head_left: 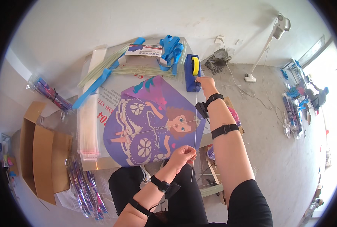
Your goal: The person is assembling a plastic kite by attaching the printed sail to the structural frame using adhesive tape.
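Observation:
A purple kite [149, 125] printed with a cartoon figure in a gown lies on the table, a thin pale rod running across it. Along its right edge another thin white rod [195, 132] stretches upward. My left hand [181, 157] pinches this rod near its lower end, at the table's near edge. Farther off, my right hand [207, 84] has its fingertips pressed together at the front of a blue tape dispenser [190, 75] with a yellow core. The rod's far end comes close to these fingertips; what they grip is too small to make out.
Bundled pale rods [145, 70], blue ribbon [171, 49] and clear plastic sleeves [89, 125] lie on the table [105, 85]. An open cardboard box [43, 159] and wrapped bundles [86, 189] stand at left. A stick vacuum [265, 51] leans against the wall; cables cross the floor.

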{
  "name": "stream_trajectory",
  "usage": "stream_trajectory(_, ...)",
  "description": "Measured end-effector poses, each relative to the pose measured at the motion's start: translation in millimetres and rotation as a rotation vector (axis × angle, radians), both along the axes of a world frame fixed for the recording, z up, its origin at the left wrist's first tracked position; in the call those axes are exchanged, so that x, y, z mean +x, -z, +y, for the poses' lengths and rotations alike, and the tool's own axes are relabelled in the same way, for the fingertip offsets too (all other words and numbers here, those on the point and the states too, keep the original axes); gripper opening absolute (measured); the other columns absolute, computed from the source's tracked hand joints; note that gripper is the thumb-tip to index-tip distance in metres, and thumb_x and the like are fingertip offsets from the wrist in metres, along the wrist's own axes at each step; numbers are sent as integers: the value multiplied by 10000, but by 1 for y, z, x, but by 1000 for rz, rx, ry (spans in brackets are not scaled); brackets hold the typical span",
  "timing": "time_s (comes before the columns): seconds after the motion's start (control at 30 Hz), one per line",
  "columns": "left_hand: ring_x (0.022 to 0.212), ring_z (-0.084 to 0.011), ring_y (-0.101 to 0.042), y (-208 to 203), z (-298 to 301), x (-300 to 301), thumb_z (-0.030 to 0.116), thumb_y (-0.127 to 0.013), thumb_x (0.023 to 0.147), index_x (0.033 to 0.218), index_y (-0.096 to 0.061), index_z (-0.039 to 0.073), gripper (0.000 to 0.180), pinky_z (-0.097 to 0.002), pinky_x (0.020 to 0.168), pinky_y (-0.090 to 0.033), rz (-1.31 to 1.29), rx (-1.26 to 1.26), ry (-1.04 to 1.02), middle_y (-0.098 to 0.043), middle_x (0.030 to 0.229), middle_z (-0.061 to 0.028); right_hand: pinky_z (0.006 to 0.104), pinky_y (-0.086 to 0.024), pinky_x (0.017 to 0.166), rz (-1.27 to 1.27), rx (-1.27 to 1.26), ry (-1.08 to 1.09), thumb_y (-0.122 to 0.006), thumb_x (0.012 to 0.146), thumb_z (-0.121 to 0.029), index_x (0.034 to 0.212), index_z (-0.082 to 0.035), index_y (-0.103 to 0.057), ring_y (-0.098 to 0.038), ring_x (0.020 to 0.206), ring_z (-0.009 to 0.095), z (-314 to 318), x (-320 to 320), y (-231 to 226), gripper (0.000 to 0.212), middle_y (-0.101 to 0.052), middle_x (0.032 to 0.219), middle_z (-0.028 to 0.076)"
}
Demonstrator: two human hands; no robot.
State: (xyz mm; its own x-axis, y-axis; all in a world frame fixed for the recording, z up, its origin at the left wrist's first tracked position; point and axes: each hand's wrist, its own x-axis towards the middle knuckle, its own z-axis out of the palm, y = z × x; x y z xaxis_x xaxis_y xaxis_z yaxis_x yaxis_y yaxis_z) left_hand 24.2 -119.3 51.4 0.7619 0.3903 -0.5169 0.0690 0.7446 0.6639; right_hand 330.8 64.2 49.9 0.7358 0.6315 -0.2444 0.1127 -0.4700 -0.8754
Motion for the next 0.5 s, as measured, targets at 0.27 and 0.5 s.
stream_trajectory(0.27,731,-87,-587,14,-6,3,171,-621,914,917,-598,71,103,-226,638,-477,-2,32,-8,-614,827,-7,258,-393,464,369,202,208,-726,781,-108,740,-56,-609,-475,524,104,-39,-40,-22,134,-563,675,15)
stream_trajectory(0.5,705,-93,-580,16,-2,8,175,-619,905,901,-603,80,96,-240,635,-473,-55,106,4,-612,799,3,254,-446,655,488,318,117,-630,860,-114,816,-54,-623,-584,780,121,-228,-149,-29,74,-607,795,18)
